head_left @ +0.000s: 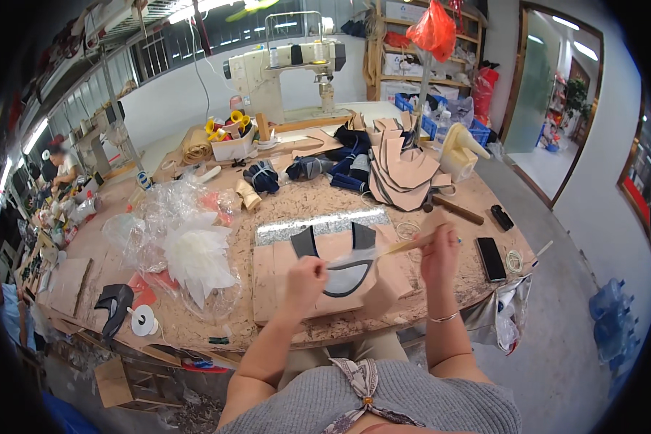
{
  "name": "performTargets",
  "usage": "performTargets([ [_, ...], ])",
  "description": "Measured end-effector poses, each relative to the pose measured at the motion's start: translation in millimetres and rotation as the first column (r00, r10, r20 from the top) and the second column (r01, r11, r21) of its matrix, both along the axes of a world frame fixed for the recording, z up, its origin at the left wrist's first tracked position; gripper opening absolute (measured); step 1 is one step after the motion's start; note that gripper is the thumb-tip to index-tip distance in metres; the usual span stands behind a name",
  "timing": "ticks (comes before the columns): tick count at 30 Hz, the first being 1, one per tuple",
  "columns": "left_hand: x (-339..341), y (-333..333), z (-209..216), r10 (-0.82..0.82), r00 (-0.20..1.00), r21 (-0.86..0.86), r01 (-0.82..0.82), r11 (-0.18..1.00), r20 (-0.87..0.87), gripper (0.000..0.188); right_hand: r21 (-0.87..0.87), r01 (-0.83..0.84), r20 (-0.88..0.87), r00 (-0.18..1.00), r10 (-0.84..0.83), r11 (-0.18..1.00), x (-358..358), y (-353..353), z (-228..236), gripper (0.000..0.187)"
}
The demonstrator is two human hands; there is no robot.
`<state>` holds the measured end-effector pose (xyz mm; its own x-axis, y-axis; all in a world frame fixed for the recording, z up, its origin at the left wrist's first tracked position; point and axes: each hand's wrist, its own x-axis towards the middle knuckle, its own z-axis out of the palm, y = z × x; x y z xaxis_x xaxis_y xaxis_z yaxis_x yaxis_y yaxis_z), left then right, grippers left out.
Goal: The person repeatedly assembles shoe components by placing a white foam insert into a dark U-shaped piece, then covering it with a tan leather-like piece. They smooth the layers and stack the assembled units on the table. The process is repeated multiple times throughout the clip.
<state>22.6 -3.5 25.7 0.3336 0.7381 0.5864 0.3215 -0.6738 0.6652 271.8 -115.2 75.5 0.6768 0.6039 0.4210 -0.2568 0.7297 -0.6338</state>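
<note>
On the worn wooden workbench (296, 206) of a cluttered workshop, the left hand (304, 278) pinches one grey shoe-upper piece (347, 278) while the right hand (439, 254) grips one brush (409, 246).

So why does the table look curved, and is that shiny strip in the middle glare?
Head view: the fisheye lens bends the workbench edge and doorway toward the rim, and the corners go black. The silvery strip reflects the ceiling lights brightly. The right hand and its brush look slightly soft; the left hand is sharper.
</note>
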Motion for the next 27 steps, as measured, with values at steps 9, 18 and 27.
performTargets([
  [9, -240, -17, -6, 0.800, 0.599, -0.038, -0.801, 0.598, -0.027, 0.005, 0.117, 0.451, -0.030, 0.892, -0.451, 0.885, 97, -39, 33, 0.020],
  [18, -296, -87, 33, 0.933, 0.353, 0.587, -0.742, 0.324, -0.069, 0.039, -0.151, 0.237, 0.222, 0.954, -0.201, 0.960, 58, 2, 58, 0.017],
  [27, -7, -68, -7, -0.453, 0.318, -0.346, 0.938, 0.023, 0.833, 0.088, -0.258, -0.407, -0.020, 0.909, 0.416, 0.876, -51, 16, 66, 0.021],
])
